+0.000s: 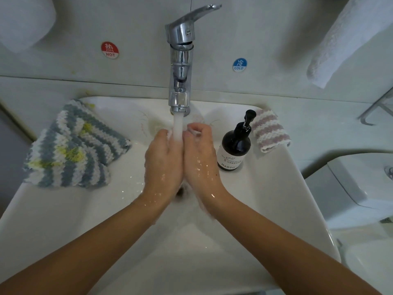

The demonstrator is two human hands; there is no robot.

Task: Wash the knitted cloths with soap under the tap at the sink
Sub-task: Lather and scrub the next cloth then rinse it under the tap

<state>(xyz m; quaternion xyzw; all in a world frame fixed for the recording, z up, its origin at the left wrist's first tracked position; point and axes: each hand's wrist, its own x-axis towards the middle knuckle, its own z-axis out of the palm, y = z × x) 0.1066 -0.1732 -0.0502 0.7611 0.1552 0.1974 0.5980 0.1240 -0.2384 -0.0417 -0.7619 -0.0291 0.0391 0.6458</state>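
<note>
A: White and soapy, a small knitted cloth (pixel 191 130) shows only as bits of fabric between the two hands, right under the running stream of water (pixel 178 128).

B: How do the hands hold it?

A: The left hand (pixel 163 165) and the right hand (pixel 201 160) are pressed side by side, both wet. The right hand's fingers (pixel 197 127) curl round the cloth; the left hand's fingertips pinch a white scrap of it beside the stream. Most of the cloth is hidden between them.

B: And the tap?

A: A chrome single-lever tap (pixel 180 67) stands straight beyond the hands, its spout just above the fingertips.

B: The other cloths?

A: To the left of the left hand, two grey, white and yellow striped knitted cloths (pixel 72 145) lie overlapping on the rim of the white ceramic sink (pixel 276 188). Beyond and to the right of the right hand, a pink and white striped knitted cloth (pixel 270 130) lies folded on the far rim.

B: Soap?

A: A dark pump bottle with a pale label (pixel 236 145) stands upright just beside the right hand, between it and the pink cloth.

B: Anything on the wall?

A: A red round "HOT" sticker (pixel 110 50) left of the tap, a blue round "COLD" sticker (pixel 239 64) right of it, and a white towel (pixel 348 39) hanging at the upper right.
</note>
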